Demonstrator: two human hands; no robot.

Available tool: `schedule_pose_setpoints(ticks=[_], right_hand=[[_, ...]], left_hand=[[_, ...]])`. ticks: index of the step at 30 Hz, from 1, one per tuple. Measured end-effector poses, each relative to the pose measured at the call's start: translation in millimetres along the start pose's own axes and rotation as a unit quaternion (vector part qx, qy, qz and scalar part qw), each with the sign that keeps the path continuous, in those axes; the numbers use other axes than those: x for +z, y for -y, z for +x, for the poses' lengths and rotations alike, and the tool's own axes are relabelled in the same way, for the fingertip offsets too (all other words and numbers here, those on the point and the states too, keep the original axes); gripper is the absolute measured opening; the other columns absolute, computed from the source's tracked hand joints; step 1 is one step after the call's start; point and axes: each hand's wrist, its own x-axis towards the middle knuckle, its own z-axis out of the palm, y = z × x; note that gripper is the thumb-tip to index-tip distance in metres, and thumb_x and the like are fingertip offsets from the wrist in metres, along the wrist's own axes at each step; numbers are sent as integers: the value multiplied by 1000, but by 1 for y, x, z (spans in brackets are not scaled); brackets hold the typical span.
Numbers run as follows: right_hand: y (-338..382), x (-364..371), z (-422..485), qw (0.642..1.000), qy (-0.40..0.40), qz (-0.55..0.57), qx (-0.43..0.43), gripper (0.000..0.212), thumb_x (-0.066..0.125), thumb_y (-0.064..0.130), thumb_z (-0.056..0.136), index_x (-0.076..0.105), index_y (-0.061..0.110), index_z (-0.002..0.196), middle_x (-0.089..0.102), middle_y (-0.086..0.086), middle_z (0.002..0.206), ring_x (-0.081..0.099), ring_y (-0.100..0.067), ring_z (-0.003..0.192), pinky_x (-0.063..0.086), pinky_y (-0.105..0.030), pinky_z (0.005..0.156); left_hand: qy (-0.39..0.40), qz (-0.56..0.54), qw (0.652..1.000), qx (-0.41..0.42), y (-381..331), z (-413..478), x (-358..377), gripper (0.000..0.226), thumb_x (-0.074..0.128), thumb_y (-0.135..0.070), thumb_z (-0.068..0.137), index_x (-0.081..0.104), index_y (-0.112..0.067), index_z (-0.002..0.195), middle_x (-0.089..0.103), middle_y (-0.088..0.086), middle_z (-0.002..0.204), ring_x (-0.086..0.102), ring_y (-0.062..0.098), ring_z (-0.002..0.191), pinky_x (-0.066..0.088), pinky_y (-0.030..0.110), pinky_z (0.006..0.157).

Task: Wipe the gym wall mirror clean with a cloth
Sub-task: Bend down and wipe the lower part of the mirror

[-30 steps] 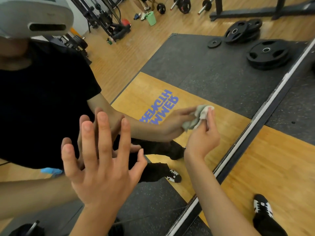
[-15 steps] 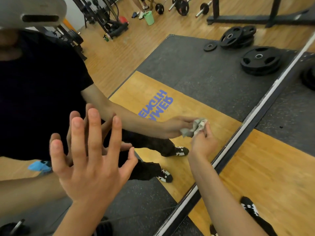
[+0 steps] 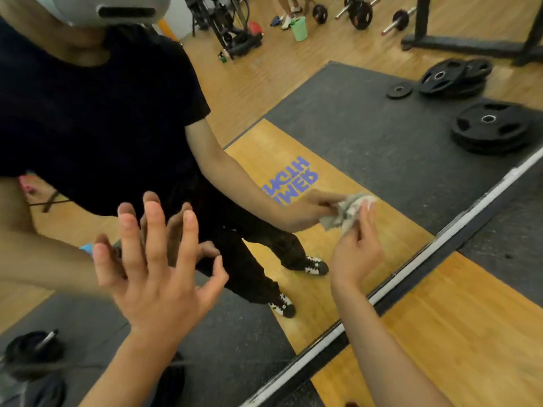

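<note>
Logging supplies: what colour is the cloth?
The cloth is pale grey-white, crumpled in the right hand; the head view shows it.

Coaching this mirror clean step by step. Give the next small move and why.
Probably slide the cloth along the mirror toward the left hand. The right hand pinches it bunched against the glass near the bottom frame; the left hand is spread open on the glass.

The wall mirror [image 3: 352, 113] is a large pane running slantwise across the view, bounded below by a pale frame strip [image 3: 411, 264] and giving a clear reflection. The cloth [image 3: 351, 211] is a small, crumpled grey-white wad, pressed against the glass just above that strip, pinched at its lower end in the right grip [image 3: 355, 254]
</note>
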Motion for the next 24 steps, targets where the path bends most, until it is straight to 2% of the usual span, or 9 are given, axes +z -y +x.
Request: schedule_pose_setpoints(ticks=[2,4,8,11,13,16,18,20,24], right_hand=[[1,9,10,958,-114,108,241,34,62,8,103,70,24,132,65,3,140,60,-12,130,54,-22,99],[23,20,11,945,-119,111,285,32,59,11,105,70,21,133,64,6,142,60,-9,130,52,-22,101],[111,24,-46,997,34,74,-12,35,56,4,105,67,18,136,61,1,145,54,-10,138,49,-43,112],[124,20,-51,929,154,70,-328,31,44,4,111,66,1,132,53,-13,148,53,-28,141,50,-45,112],[91,11,-19,899,168,31,-404,32,43,-3,109,65,-2,132,53,-16,147,57,-32,137,55,-45,105],[22,-9,18,952,138,-42,-270,46,58,-17,97,63,4,137,51,-13,152,55,-23,139,55,-36,105],[6,-12,29,999,51,16,-9,48,60,-11,98,63,15,138,54,-7,152,52,-16,141,51,-26,107],[16,-1,40,980,-41,88,175,39,59,-1,102,65,18,135,58,-4,148,53,-14,140,48,-22,109],[90,18,15,995,25,98,-14,35,58,-4,101,68,5,133,58,-6,147,53,-12,140,49,-41,112]], left_hand=[[11,-41,999,-17,-6,4,-9,77,64,-46,92,44,-15,159,13,19,174,-1,33,164,-1,57,130],[10,-92,995,-25,-17,9,-18,73,63,-42,92,45,-9,154,23,29,164,-2,32,164,-1,54,131],[-29,-144,989,-20,-35,36,-25,80,61,-40,90,34,2,153,24,35,156,0,28,164,4,46,132],[-43,-165,985,3,-44,69,-17,77,57,-32,93,32,5,156,21,31,160,0,25,164,6,46,133],[-33,-149,988,8,-49,80,-10,75,56,-28,97,29,4,160,19,30,163,-1,26,164,5,47,133],[-6,-49,999,20,-55,82,3,79,54,-41,101,26,-7,167,6,18,176,-1,28,164,4,51,131],[1,8,1000,26,-59,80,10,81,52,-55,101,31,-13,166,2,13,177,-2,29,164,7,55,128],[-6,35,999,30,-59,78,15,84,54,-61,98,34,-14,165,3,13,177,-2,31,164,11,58,125],[-41,59,997,31,-59,76,20,88,60,-65,94,38,-15,164,10,14,176,4,31,164,12,57,126]])
